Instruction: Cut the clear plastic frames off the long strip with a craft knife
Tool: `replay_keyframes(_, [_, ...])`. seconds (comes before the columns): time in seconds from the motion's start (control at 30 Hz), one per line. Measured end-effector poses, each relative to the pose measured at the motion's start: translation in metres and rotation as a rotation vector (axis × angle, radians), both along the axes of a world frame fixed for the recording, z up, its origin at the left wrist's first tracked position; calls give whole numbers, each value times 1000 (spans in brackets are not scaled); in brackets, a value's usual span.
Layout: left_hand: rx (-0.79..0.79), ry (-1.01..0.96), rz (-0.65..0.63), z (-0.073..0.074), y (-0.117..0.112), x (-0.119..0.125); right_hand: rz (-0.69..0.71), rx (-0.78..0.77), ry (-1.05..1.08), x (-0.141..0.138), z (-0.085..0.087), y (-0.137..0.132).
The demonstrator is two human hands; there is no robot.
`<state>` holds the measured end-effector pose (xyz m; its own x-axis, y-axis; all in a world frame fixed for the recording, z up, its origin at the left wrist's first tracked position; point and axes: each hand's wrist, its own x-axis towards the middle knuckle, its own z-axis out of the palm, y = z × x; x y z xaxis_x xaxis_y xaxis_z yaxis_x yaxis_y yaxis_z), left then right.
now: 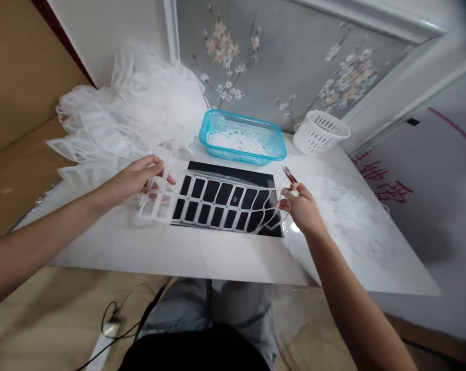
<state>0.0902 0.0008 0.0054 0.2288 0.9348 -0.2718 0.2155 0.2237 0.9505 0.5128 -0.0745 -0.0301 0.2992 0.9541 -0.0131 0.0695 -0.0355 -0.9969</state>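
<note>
A translucent white plastic sheet with a grid of rectangular cut-outs (217, 198) is stretched flat over a black mat (233, 175) on the white table (202, 252). My left hand (138, 178) pinches the sheet's left end with fingers closed on it. My right hand (300, 206) grips the sheet's right end and also holds a small red-handled cutter (289, 175) that pokes up from the fist.
A teal basket (242, 138) with white plastic scraps stands behind the mat. A white basket (321, 131) sits at the back right. A big pile of white sheets (132, 113) fills the back left. Loose white scraps (348, 211) lie at the right. A power strip (105, 335) lies on the floor.
</note>
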Motion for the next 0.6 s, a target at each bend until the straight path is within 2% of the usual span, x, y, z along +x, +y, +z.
replay_keyframes(0.07, [-62,-2,-22,-6,6,16,-76,-87,-182,17,-4,20])
replay_keyframes(0.17, [-130,8,-51,-20,22,35,-170,-163,-622,39,-7,47])
replay_keyframes(0.27, [-79,152,-63,-26,35,38,-288,-60,-915,42,1,56])
replay_keyframes(0.33, [144,460,-73,-22,35,36,-321,69,-885,28,12,50])
replay_keyframes(0.37, [311,668,-78,-18,31,37,-270,113,-806,16,17,46])
replay_keyframes(0.43, [691,1079,-101,-9,15,47,3,87,-545,-13,24,36])
replay_keyframes(0.47, [852,1188,-139,-6,4,56,159,49,-426,-28,26,33])
replay_keyframes(0.5, [993,1228,-240,-4,-8,68,264,30,-350,-42,25,30])
replay_keyframes(0.53, [1116,1215,-404,-4,-20,81,313,35,-321,-54,23,29])
replay_keyframes(0.57, [1227,1159,-547,-5,-31,94,334,47,-328,-63,19,28])
replay_keyframes(0.6, [1313,1112,-633,-8,-40,107,331,63,-359,-68,15,28])
